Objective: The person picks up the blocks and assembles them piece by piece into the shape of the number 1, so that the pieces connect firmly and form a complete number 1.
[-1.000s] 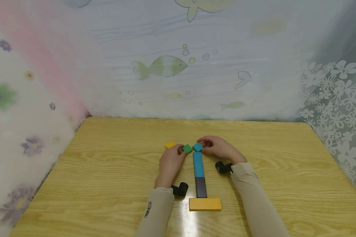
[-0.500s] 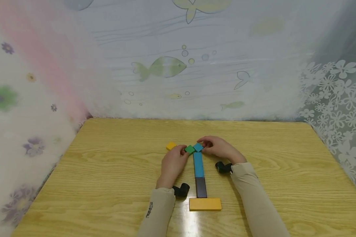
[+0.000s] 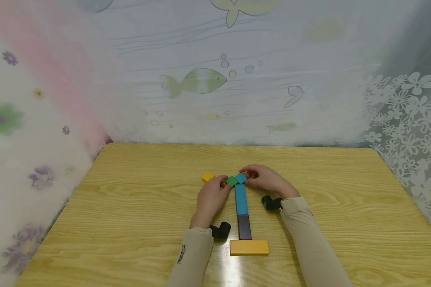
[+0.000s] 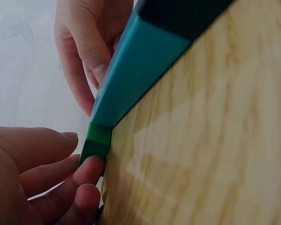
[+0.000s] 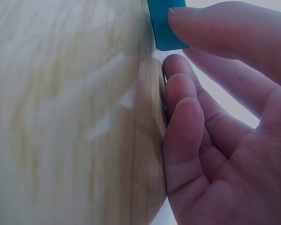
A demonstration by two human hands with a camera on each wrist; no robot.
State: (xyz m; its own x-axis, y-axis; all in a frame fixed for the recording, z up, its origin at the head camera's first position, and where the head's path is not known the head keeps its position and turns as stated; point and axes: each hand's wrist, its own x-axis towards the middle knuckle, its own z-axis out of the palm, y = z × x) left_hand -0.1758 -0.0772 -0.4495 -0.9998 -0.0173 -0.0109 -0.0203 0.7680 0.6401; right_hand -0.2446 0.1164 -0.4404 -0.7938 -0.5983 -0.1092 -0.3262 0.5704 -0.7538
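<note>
In the head view my left hand (image 3: 211, 197) pinches a small green block (image 3: 231, 181) between thumb and fingers. Facing it, my right hand (image 3: 267, 178) holds a small blue block (image 3: 240, 178) at its right side. Both blocks lie turned cornerwise, edges meeting, at the far end of a long blue block (image 3: 241, 199). A dark block (image 3: 244, 227) continues that line toward me, ending at a crosswise long yellow block (image 3: 249, 247). In the right wrist view, the thumb presses the small blue block (image 5: 166, 30) while the lower fingers rest along the table.
A small yellow block (image 3: 208, 176) lies just beyond my left hand. Black wrist-worn devices (image 3: 220, 230) stick out inward from both sleeves. The wood table (image 3: 129, 207) ends at a patterned curtain (image 3: 186, 115) behind and at the sides.
My left hand has slid the green block rightward until it meets the small blue block. The right hand has stayed almost still.
</note>
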